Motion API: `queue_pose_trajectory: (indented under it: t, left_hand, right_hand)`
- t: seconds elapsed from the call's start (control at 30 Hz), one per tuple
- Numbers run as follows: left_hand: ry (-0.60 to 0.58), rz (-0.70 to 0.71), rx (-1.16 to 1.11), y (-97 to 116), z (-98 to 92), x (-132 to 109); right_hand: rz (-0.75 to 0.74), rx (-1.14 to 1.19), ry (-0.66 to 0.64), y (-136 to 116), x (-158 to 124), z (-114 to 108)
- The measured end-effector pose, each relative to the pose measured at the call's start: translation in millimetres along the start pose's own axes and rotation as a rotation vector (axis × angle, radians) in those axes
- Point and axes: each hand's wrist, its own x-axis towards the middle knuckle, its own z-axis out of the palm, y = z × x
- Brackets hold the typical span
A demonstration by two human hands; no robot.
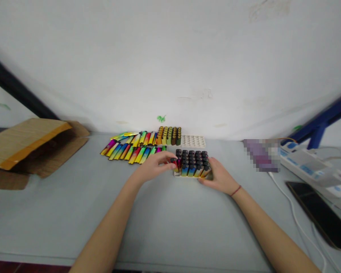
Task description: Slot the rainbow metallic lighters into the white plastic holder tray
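Observation:
A white tray (193, 175) filled with upright rainbow-coloured lighters with black tops stands in the middle of the grey table. My left hand (153, 166) pinches one lighter (176, 164) at the tray's left front corner. My right hand (218, 176) grips the tray's right front corner, fingers curled against it. Several loose lighters (130, 148) lie in rows to the left behind the tray.
Behind the tray stand a second block of upright lighters (169, 135) and an empty white tray (193, 141). An open cardboard box (31, 146) lies at the left. At the right are a white power strip (309, 165), cables and a dark phone (321, 214).

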Motion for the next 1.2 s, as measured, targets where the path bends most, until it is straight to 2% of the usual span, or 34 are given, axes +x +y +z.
queue_pose_trajectory:
  t: [0.27, 0.43, 0.53, 0.7, 0.87, 1.0, 1.07, 1.1, 1.2]
  left_hand:
    - [-0.010, 0.040, 0.061, -3, 4.1, 1]
    - [-0.065, 0.087, 0.260, -3, 3.0, 0]
    - [-0.044, 0.087, 0.307, -2, 5.0, -1]
    - [-0.036, 0.197, 0.402, -2, 7.0, -2]
    - [-0.013, 0.270, 0.417, 3, 4.2, -3]
    - [-0.028, 0.243, 0.398, 8, 3.8, -4]
    - [0.039, 0.196, 0.397, 7, 2.1, -3]
    - [0.116, 0.156, 0.413, 4, -0.1, -2]
    - [0.441, -0.001, 0.582, -12, -13.1, 0]
  right_hand:
    - [-0.002, 0.012, 0.000, -2, 1, -1]
    - [0.001, 0.012, 0.004, -1, 1, 0]
    - [0.000, 0.015, 0.006, -1, 1, 0]
    - [0.005, 0.010, 0.008, -1, 1, 1]
    - [0.026, 0.003, -0.005, 0, 0, 2]
    - [0.007, 0.001, -0.004, 2, -1, 2]
    - [0.003, 0.001, 0.002, 3, -1, 3]
    - [0.005, -0.001, 0.004, 3, -1, 3]
    - [0.009, -0.009, 0.004, 3, -1, 3]
